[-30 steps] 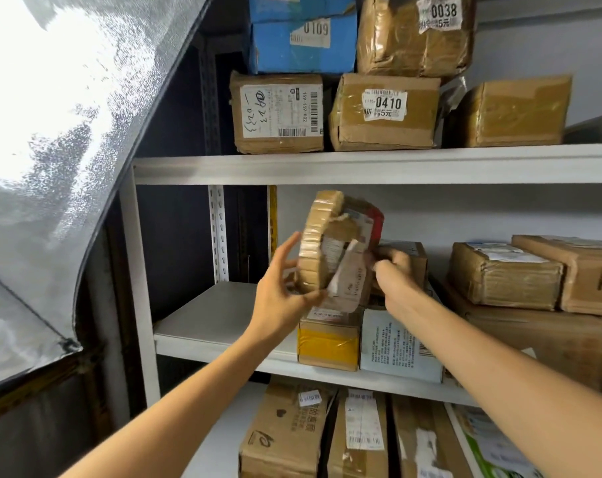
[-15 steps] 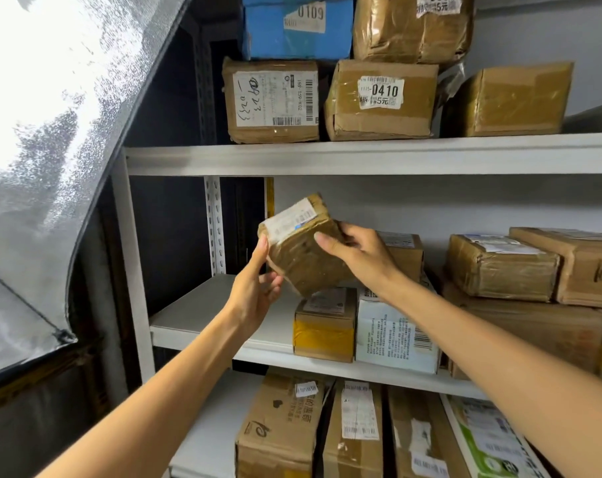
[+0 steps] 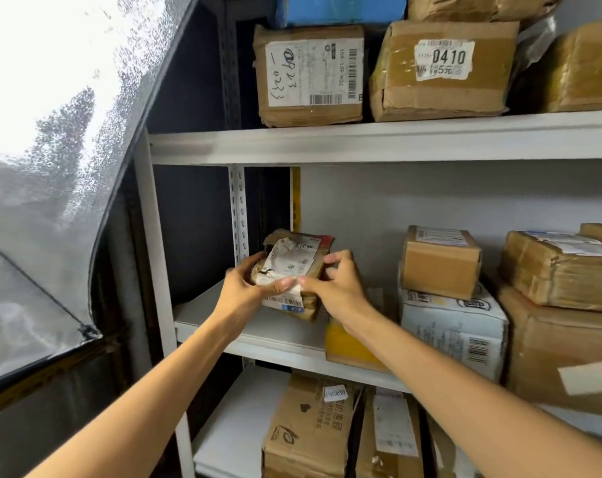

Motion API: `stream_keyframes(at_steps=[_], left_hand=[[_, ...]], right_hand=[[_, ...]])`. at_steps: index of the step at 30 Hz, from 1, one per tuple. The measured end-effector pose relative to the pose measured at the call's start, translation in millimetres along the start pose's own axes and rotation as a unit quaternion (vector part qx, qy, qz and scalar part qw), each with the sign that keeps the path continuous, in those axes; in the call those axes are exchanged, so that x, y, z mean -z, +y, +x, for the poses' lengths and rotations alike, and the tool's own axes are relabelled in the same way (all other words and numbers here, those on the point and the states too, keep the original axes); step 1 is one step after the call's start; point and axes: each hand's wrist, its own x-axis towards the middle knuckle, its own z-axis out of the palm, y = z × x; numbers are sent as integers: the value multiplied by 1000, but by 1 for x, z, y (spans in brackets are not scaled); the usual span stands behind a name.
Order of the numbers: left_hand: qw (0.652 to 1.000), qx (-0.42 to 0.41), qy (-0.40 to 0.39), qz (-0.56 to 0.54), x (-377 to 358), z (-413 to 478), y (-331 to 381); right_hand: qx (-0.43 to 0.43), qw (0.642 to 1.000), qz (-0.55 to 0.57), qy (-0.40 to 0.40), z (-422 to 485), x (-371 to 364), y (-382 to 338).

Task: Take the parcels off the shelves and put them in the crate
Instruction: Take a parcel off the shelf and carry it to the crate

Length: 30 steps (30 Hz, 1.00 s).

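Note:
A small brown taped parcel (image 3: pixel 294 260) with a torn white label is held between both hands just above the left end of the middle shelf (image 3: pixel 285 353). My left hand (image 3: pixel 244 291) grips its left side, thumb over the front. My right hand (image 3: pixel 334 288) pinches its right side and lower label edge. More parcels stay on the shelves: a yellow-taped box (image 3: pixel 344 346), a white printed box (image 3: pixel 454 329) and a small brown box (image 3: pixel 441 263) on top of it. No crate is in view.
The top shelf (image 3: pixel 396 139) carries a labelled brown box (image 3: pixel 309 74) and a box marked 0410 (image 3: pixel 444 70). Larger brown parcels (image 3: pixel 561 270) fill the right side. Boxes (image 3: pixel 309 429) stand on the bottom shelf. A silvery sheet (image 3: pixel 51 167) hangs at the left.
The parcel was turned over in my hands, then moved left and down to just above the bare left end of the middle shelf. Both hands stayed on it.

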Motion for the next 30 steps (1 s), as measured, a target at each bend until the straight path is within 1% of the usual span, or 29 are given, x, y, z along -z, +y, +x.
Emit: stream_keyframes(at_steps=[4,7,10,12,14,17,22,23,25,27,30], left_hand=[[999,16,3,47,26,25,-29],[997,27,10,75,39,42,-49],[995,35,11,93,46,59,-74],[993,49,25,102,48,63,-92],[992,62,41,105,50,63,-104],[990,68,37,117,53,66,-110],[988,65,27,141,53,62,-105],[985,72,17,154,54,61,-99],[980,71,-16,184,56,60,-81],[971,28,-43,235,55,60,-61],[940,-57,-42,335,34,53,-31]], right_hand=[[-22,1000,-9,-12,23,-37,31],[-37,999,-15,-2,41,-58,53],[-70,995,-76,11,52,-71,76],[-75,990,-117,13,57,-73,92],[-78,990,-114,31,61,-71,100],[-85,990,-99,50,66,-69,102],[-93,988,-108,63,60,-75,102],[-90,986,-126,61,57,-76,97],[-65,974,-210,47,52,-79,79],[-22,953,-299,34,42,-76,57],[14,923,-385,16,26,-55,25]])
